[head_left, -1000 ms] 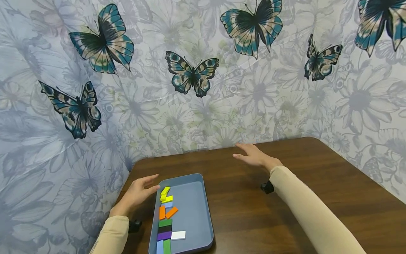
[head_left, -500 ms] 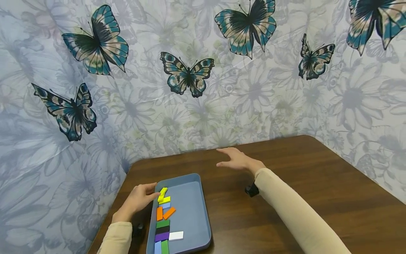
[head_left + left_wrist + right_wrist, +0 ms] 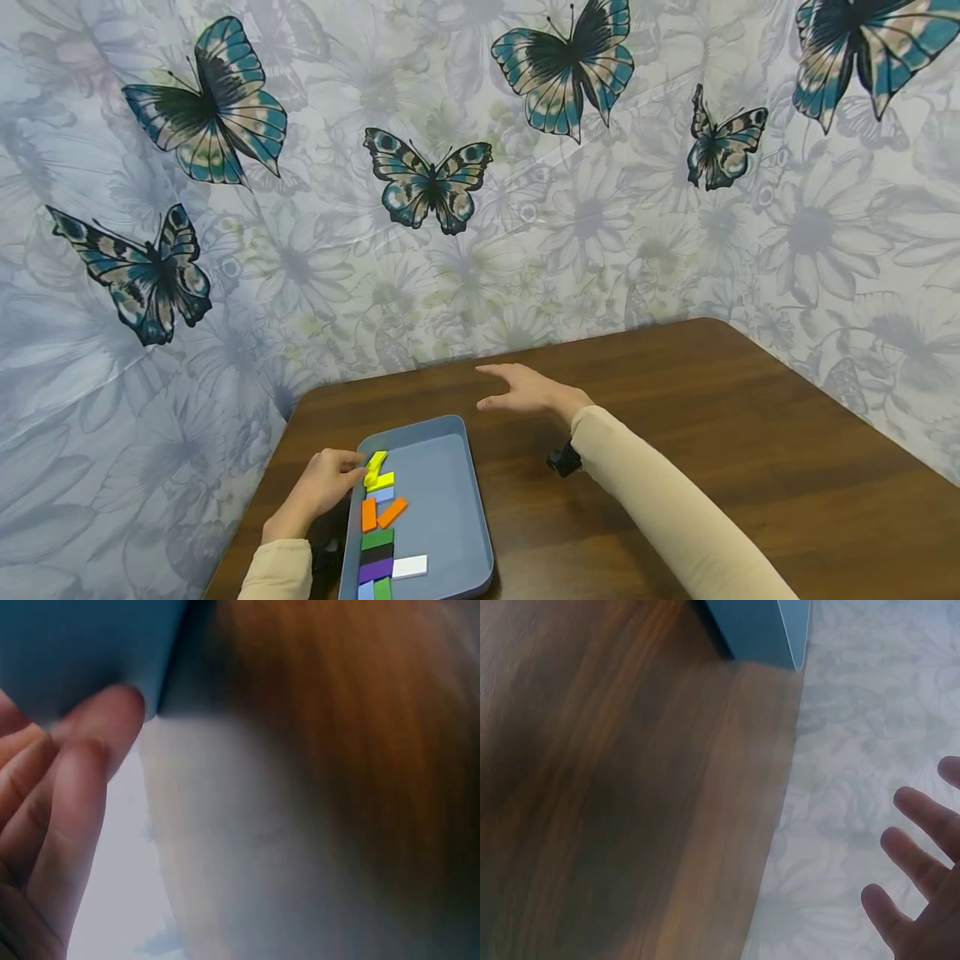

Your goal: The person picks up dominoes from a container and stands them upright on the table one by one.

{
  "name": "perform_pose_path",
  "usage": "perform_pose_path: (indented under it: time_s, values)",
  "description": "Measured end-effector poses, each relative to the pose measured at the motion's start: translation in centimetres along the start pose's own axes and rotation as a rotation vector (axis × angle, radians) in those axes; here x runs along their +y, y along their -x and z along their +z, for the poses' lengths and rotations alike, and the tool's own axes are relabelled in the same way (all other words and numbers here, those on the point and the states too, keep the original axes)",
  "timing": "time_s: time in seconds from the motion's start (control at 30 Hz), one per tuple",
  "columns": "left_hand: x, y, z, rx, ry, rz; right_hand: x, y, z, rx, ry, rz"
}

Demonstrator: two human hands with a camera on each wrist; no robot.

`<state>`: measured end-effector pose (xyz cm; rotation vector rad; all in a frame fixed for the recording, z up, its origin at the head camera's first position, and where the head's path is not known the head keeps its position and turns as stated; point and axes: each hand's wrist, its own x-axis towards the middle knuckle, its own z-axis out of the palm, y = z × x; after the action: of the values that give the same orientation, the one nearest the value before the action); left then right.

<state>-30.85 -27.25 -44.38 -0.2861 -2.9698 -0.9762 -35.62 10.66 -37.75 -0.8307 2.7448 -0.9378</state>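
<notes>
A blue-grey tray [image 3: 442, 492] lies on the brown table with coloured blocks along its left side. My left hand [image 3: 318, 487] pinches the tray's left wall near the far corner, beside the yellow blocks [image 3: 380, 482]; in the left wrist view, fingers [image 3: 79, 795] meet the tray wall [image 3: 82, 652]. My right hand [image 3: 528, 390] hovers over the table, right of the tray's far end and apart from it. Its fingers [image 3: 911, 859] are spread and hold nothing in the right wrist view.
Inside the tray lie orange blocks [image 3: 392, 512], a white block [image 3: 409, 567], a purple block [image 3: 376, 571] and several others. The brown table [image 3: 637, 433] extends right. A butterfly-patterned wall covering [image 3: 300, 275] rises behind its far edge.
My left hand has closed in on the tray's left wall and grips it. My right hand has moved left toward the tray. The head view has shifted slightly.
</notes>
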Motion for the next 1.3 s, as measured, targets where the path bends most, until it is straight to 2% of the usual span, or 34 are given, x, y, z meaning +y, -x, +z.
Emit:
perform_pose_path:
  time_s: [0.23, 0.47, 0.67, 1.07, 1.3]
  values:
    - [0.0, 0.0, 0.4, 0.013, -0.020, 0.016, -0.9, -0.4, 1.1, -0.011, -0.019, 0.017]
    - [0.2, 0.0, 0.9, 0.006, -0.013, -0.004, -1.2, -0.6, 2.1, -0.025, -0.090, 0.022]
    - [0.3, -0.3, 1.3, 0.006, -0.007, -0.002, -2.2, -0.9, 2.7, -0.056, -0.088, 0.004]
    - [2.4, -2.1, 1.9, -0.024, 0.019, -0.007, -3.5, -1.4, 3.1, -0.071, -0.117, -0.050]
    - [2.7, -2.4, 2.5, -0.032, 0.050, -0.036, -4.1, -1.8, 3.8, -0.092, -0.139, -0.076]
